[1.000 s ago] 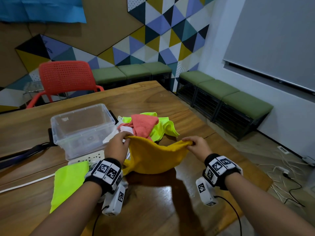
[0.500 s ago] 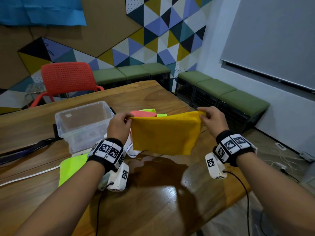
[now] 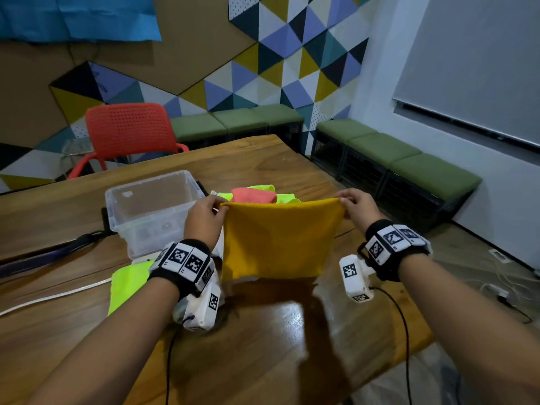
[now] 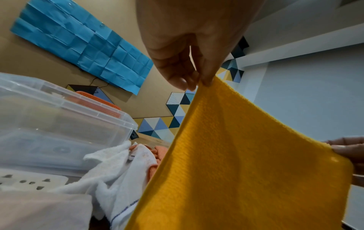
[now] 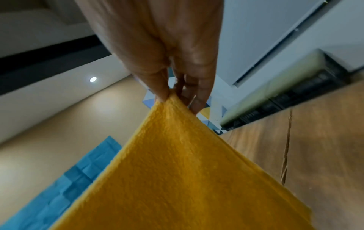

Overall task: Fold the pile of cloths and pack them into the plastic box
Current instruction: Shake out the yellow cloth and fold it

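Two hands up, both pinching the yellow cloth (image 3: 277,241) by its top corners: left hand (image 3: 204,220) at the left corner, right hand (image 3: 359,207) at the right. Hands held apart, top edge pulled near straight btwn them. Wrist views confirm: thumb and fingertips (image 4: 206,77) nip the left corner; right fingers (image 5: 163,91) nip the other, w/ the corner bunched slightly.

Cloth hangs flat above the wooden table (image 3: 263,331), lower edge near the surface; contact cannot be told. It hangs in front of the unfolded pile (image 3: 257,194) (pink, neon green, white pieces), just right of the clear plastic box (image 3: 152,211). Box looks to hold no cloths yet. One neon green cloth (image 3: 125,285) lies flat in front of the box, near the left wrist.

Handling, judged: light, soft, limp terry-type fabric; no stiffness, will sag wherever unsupported. Texture looks grippy, not slippery; not fragile. Corners are the correct hold pts: a two-corner pinch keeps it square. Mid-edge grip would let corners droop and skew the fold.

Step in hand, judged: cloth spread, ready for first fold. Task early; most of pile remains.

Risk: uneven corner match gives a crooked fold; a loose fold may spring open once set in the box.
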Motion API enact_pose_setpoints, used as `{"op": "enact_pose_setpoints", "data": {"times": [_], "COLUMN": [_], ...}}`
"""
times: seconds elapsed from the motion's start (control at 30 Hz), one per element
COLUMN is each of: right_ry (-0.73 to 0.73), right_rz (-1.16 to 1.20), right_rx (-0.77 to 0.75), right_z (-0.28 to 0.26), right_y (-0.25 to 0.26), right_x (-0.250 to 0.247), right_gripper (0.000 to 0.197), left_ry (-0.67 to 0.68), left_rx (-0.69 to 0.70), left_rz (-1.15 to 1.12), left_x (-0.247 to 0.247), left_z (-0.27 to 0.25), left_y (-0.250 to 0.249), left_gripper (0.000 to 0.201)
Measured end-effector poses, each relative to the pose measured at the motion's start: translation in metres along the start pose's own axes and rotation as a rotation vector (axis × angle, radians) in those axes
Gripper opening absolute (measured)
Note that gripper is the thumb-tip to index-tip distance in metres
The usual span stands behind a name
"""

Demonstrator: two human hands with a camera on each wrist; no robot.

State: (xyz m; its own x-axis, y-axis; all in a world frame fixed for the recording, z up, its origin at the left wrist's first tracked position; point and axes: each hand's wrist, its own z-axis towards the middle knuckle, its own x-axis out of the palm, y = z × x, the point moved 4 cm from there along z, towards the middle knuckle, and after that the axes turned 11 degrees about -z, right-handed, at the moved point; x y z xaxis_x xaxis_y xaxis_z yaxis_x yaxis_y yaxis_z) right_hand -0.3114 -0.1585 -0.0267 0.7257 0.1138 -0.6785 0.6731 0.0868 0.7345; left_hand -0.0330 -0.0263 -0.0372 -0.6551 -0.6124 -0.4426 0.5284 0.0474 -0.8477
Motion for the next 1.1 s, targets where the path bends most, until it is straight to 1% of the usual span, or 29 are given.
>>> {"op": "enact_pose_setpoints", "data": {"times": [0.03, 0.07, 0.1, 0.13, 0.17, 0.2, 0.23, 0.27, 0.33, 0.37, 0.47, 0.57, 0.67, 0.73, 0.8, 0.83, 0.87, 0.9, 0.93, 0.97, 1.0, 1.03, 1.1], "right_ry": [0.081, 0.167, 0.236, 0.272, 0.269, 0.244, 0.214, 0.182, 0.101, 0.067, 0.009, 0.021, 0.025, -0.003, -0.054, -0.076, -0.068, -0.035, 0.028, 0.117, 0.218, 0.319, 0.495], "right_rz": [0.04, 0.008, -0.109, -0.296, -0.482, -0.602, -0.649, -0.63, -0.526, -0.477, -0.416, -0.466, -0.49, -0.521, -0.537, -0.51, -0.44, -0.336, -0.217, -0.086, -0.01, 0.004, -0.106], "right_rx": [0.011, -0.003, -0.043, -0.098, -0.165, -0.221, -0.27, -0.289, -0.267, -0.258, -0.281, -0.344, -0.381, -0.358, -0.337, -0.331, -0.317, -0.305, -0.279, -0.25, -0.216, -0.19, -0.105], "right_z": [0.0, 0.0, -0.003, -0.004, -0.007, -0.009, -0.009, -0.009, -0.006, -0.005, -0.002, 0.002, 0.006, 0.01, 0.014, 0.017, 0.019, 0.019, 0.018, 0.014, 0.009, 0.002, -0.016], "right_y": [0.001, 0.002, 0.004, 0.006, 0.009, 0.01, 0.011, 0.011, 0.011, 0.012, 0.019, 0.022, 0.021, 0.017, 0.012, 0.01, 0.008, 0.006, 0.004, 0.003, 0.0, -0.005, -0.02], "right_x": [0.002, 0.004, 0.004, 0.004, 0.004, 0.004, 0.003, 0.001, -0.007, -0.011, -0.021, -0.03, -0.033, -0.031, -0.027, -0.026, -0.026, -0.027, -0.028, -0.028, -0.027, -0.025, -0.012], "right_gripper": [0.022, 0.032, 0.04, 0.045, 0.046, 0.044, 0.039, 0.032, 0.017, 0.015, 0.024, 0.027, 0.023, 0.02, 0.016, 0.012, 0.006, 0.009, 0.017, 0.023, 0.026, 0.026, 0.025], "left_ry": [-0.009, -0.014, -0.018, -0.019, -0.017, -0.01, -0.001, 0.01, 0.019, 0.011, -0.025, -0.044, -0.017, 0.032, 0.048, 0.04, 0.029, 0.023, 0.028, 0.048, 0.088, 0.142, 0.285], "left_rx": [0.004, 0.007, 0.008, 0.007, 0.007, 0.007, 0.005, 0.0, -0.02, -0.033, -0.038, -0.001, 0.021, 0.015, 0.009, 0.01, 0.01, 0.008, 0.007, -0.001, -0.016, -0.034, -0.065], "left_rz": [-0.002, -0.006, -0.011, -0.011, -0.006, 0.001, 0.008, 0.014, 0.008, -0.004, -0.048, -0.058, -0.002, 0.052, 0.069, 0.047, 0.009, -0.046, -0.113, -0.177, -0.231, -0.255, -0.212], "left_x": [-0.001, -0.002, -0.003, -0.005, -0.006, -0.007, -0.007, -0.007, -0.006, -0.005, -0.005, -0.007, -0.006, -0.001, 0.005, 0.007, 0.009, 0.01, 0.012, 0.014, 0.018, 0.021, 0.031], "left_z": [0.001, 0.001, 0.001, 0.001, 0.001, 0.0, 0.0, 0.0, -0.001, -0.001, -0.002, -0.001, 0.003, 0.008, 0.012, 0.014, 0.015, 0.015, 0.014, 0.012, 0.009, 0.005, -0.008], "left_y": [0.0, -0.001, -0.001, -0.002, -0.002, -0.002, -0.001, 0.0, 0.0, 0.0, -0.006, -0.013, -0.012, -0.005, 0.001, 0.0, -0.002, -0.004, -0.008, -0.007, -0.004, 0.002, 0.022], "left_gripper": [0.019, 0.019, 0.018, 0.018, 0.018, 0.018, 0.018, 0.019, 0.02, 0.021, 0.021, 0.022, 0.025, 0.027, 0.028, 0.028, 0.027, 0.025, 0.023, 0.021, 0.02, 0.019, 0.018]}}
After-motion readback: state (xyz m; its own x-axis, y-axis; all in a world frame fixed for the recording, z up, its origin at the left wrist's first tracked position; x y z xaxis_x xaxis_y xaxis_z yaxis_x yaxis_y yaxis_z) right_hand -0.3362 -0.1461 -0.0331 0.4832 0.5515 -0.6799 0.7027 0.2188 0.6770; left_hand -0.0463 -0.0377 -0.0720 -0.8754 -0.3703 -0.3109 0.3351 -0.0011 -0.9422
